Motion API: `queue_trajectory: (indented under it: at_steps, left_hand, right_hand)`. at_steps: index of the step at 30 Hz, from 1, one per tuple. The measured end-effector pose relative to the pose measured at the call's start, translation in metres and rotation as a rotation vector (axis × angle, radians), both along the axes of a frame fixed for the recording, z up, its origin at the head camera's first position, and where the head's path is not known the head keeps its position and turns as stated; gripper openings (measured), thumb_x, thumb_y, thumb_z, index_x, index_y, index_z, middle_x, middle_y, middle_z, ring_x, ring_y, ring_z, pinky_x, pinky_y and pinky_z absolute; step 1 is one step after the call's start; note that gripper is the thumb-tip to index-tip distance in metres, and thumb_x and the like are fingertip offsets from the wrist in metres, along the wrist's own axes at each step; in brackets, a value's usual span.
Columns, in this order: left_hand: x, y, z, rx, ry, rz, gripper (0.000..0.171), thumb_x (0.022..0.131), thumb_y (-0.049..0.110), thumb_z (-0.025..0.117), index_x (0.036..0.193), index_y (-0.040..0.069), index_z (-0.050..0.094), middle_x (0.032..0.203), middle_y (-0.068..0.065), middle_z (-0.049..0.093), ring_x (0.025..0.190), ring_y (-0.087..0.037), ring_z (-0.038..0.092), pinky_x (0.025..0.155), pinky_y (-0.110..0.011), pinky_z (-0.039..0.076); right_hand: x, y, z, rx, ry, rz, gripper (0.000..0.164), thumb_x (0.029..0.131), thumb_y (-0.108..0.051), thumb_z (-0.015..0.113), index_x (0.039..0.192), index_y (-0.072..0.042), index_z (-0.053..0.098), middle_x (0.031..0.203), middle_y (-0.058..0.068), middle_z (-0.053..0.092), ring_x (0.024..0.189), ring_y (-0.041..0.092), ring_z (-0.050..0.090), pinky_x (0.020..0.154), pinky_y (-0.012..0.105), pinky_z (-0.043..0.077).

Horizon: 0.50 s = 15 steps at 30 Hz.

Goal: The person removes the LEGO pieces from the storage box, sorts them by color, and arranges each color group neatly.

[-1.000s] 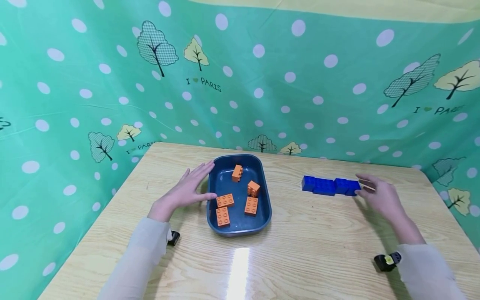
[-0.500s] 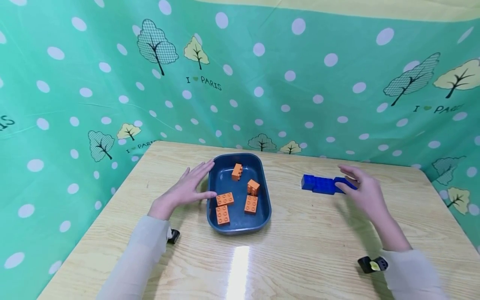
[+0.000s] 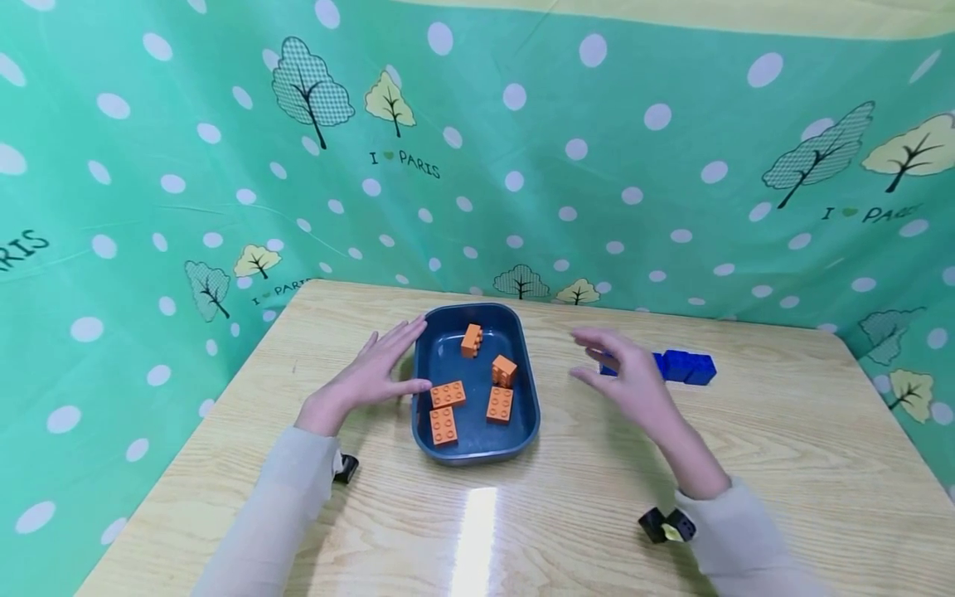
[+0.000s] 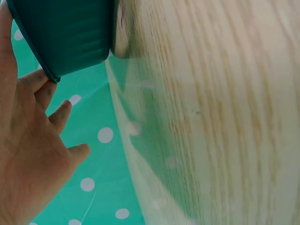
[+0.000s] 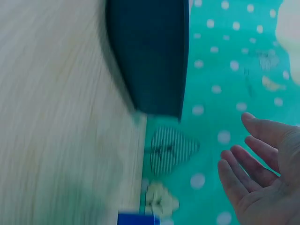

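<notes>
Left hand (image 3: 367,381) touching the tray (image 3: 485,458), fingers spread — five orange bricks (image 3: 448,395) inside, right hand (image 3: 634,381) holding nothing, fingers loosely curved, partly hiding blue bricks (image 3: 677,366)

A dotted, tree-printed green cloth (image 3: 477,166) fills the upper frame. Below, the pale wooden desk (image 3: 582,514) shows a bright glare (image 3: 473,539) at bottom centre.
</notes>
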<state>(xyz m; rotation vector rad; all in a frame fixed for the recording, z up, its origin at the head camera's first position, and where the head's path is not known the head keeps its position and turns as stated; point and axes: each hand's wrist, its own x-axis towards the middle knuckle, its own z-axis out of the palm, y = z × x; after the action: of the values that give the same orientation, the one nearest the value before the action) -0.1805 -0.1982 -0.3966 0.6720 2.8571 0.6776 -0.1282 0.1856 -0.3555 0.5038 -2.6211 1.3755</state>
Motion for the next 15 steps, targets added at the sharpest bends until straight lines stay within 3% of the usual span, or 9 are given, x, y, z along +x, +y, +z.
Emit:
queue_trajectory:
  at_steps: [5, 15]
  left_hand:
    - [0.0, -0.001, 0.0, -0.003, 0.003, -0.004, 0.099, 0.088, 0.054, 0.07, 0.162, 0.021, 0.013, 0.17, -0.003, 0.011, 0.156, -0.036, 0.011, 0.123, -0.065, 0.001]
    - [-0.002, 0.0, 0.0, -0.007, -0.004, 0.0, 0.098, 0.089, 0.05, 0.07, 0.162, 0.022, 0.012, 0.17, -0.004, 0.011, 0.156, -0.037, 0.01, 0.123, -0.067, 0.001]
  right_hand:
    - [0.003, -0.034, -0.003, -0.069, -0.037, 0.105, 0.049, 0.084, -0.003, 0.077, 0.131, -0.002, 0.062, 0.134, 0.019, 0.063, 0.124, 0.035, 0.061, 0.103, 0.039, 0.053]
    - [0.012, -0.089, -0.011, -0.066, -0.202, 0.273, 0.05, 0.089, -0.011, 0.075, 0.136, -0.005, 0.059, 0.136, 0.015, 0.062, 0.125, 0.033, 0.062, 0.104, 0.045, 0.053]
